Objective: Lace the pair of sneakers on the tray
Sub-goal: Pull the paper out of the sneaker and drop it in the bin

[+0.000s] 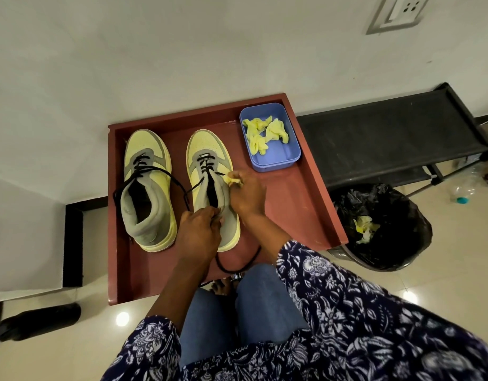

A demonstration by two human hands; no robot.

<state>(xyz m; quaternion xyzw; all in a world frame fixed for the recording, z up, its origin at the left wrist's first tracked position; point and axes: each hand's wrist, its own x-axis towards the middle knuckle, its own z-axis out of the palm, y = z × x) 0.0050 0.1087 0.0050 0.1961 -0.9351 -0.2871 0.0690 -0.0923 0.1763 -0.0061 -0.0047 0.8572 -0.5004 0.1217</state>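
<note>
On the tray (300, 204), left hand (198, 234) pinches the floppy black lace (238, 264) at the right sneaker (213, 185); right hand (247, 194) grips yellow paper (234, 179). Grab near the stiff tip.

2 sneakers, 1 tray, 2 hands.

On the tray (306, 204): 2 sneakers, left (147, 188) and right (209, 171), 1 blue box (281, 160) with 3 yellow wads (264, 133); beside it, 1 bin (396, 243).

Head view, steeply downward, probably close overhead.
</note>
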